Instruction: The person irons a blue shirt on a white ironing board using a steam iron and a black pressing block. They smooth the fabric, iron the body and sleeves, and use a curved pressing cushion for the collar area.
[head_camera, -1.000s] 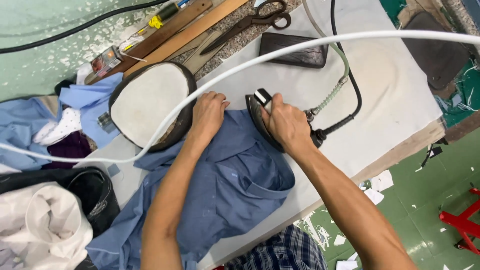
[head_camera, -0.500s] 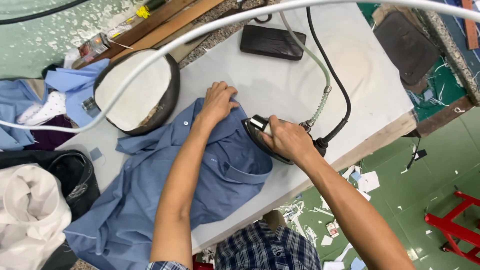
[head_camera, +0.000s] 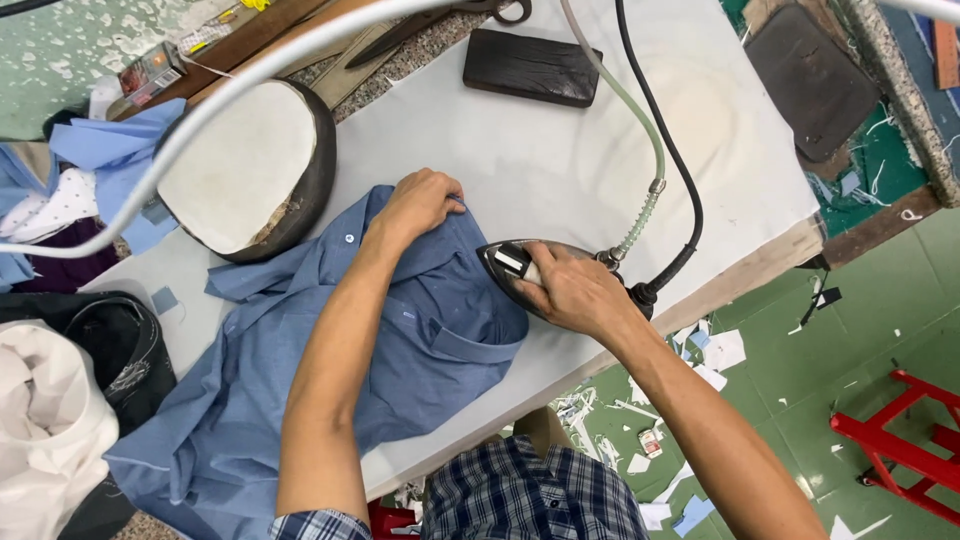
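On shirt — right hand grips iron.

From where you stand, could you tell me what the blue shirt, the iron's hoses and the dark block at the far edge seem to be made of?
The blue shirt looks like thin matte woven cloth: it folds and creases softly. The pale green hose seems to be smooth flexible plastic, with a coiled metal spring near the iron. The black cable looks rubber-coated. The dark block is probably worn wood, though that is unclear.
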